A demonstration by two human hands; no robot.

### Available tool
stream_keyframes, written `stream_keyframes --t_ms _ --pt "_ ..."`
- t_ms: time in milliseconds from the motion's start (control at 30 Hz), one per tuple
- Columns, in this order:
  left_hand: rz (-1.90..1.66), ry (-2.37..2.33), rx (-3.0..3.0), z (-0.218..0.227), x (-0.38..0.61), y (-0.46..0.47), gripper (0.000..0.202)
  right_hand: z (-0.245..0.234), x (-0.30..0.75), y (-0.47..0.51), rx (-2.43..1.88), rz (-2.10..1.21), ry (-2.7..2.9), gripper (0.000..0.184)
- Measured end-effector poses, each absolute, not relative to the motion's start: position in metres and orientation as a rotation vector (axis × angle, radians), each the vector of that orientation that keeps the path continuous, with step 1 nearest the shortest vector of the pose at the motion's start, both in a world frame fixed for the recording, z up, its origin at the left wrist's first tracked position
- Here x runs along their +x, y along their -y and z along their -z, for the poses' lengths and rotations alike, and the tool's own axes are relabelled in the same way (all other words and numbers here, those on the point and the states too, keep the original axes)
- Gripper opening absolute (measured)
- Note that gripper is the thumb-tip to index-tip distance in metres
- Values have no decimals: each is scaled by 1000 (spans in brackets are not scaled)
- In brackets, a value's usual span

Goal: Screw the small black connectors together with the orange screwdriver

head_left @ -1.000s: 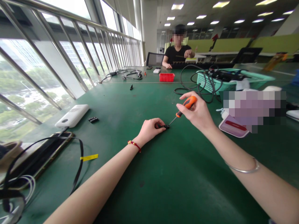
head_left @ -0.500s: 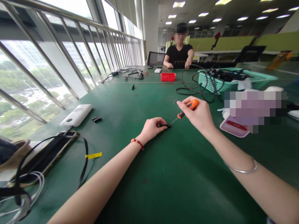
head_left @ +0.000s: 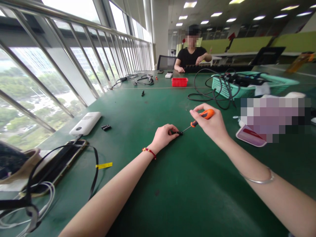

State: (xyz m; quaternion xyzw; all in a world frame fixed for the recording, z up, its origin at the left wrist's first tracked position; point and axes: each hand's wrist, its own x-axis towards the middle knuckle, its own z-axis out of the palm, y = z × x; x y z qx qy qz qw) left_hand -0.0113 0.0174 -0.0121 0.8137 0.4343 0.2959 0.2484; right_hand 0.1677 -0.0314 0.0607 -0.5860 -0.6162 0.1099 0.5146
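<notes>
My left hand (head_left: 166,135) pinches a small black part (head_left: 179,133) against the green table (head_left: 158,174). Most of that part is hidden by the fingers, so its kind is unclear. In my right hand (head_left: 212,123) is a screwdriver (head_left: 207,114) with an orange and black handle, tilted down to the left. Its thin metal shaft reaches to the right end of the black part, and the tip appears to touch it.
To the left lie a white power bank (head_left: 87,123), a phone (head_left: 59,164) with cables and a small black piece (head_left: 106,127). Farther off are a red tray (head_left: 179,82) and a teal basket (head_left: 278,86) with cables. Across the table sits a person (head_left: 191,57) in black.
The whole view has shifted slightly to the right. Both hands keep their grips, and the screwdriver stays at the black part. The person across has raised one hand from the table.
</notes>
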Motion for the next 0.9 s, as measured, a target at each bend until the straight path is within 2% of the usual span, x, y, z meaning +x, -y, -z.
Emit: stream_keyframes --t_ms 100,267,467,633,767,900 --pt "-808 -1181 2229 13 -11 -18 12 -59 169 30 -1325 -294 1492 14" --pt "-808 -1177 2234 13 -12 -17 11 -53 170 27 -1187 -342 1508 25" --pt "-810 -1179 2230 12 -10 -15 11 -55 168 32 -1361 -215 1503 23" --pt "-806 -1183 2222 11 -10 -14 12 -57 169 32 -1284 -284 1547 14" --pt "-804 -1176 2217 12 -11 -14 13 -55 171 31 -1221 -324 1575 29" --pt "-811 -1174 2210 12 -10 -13 13 -54 171 32 -1388 -194 1561 37"
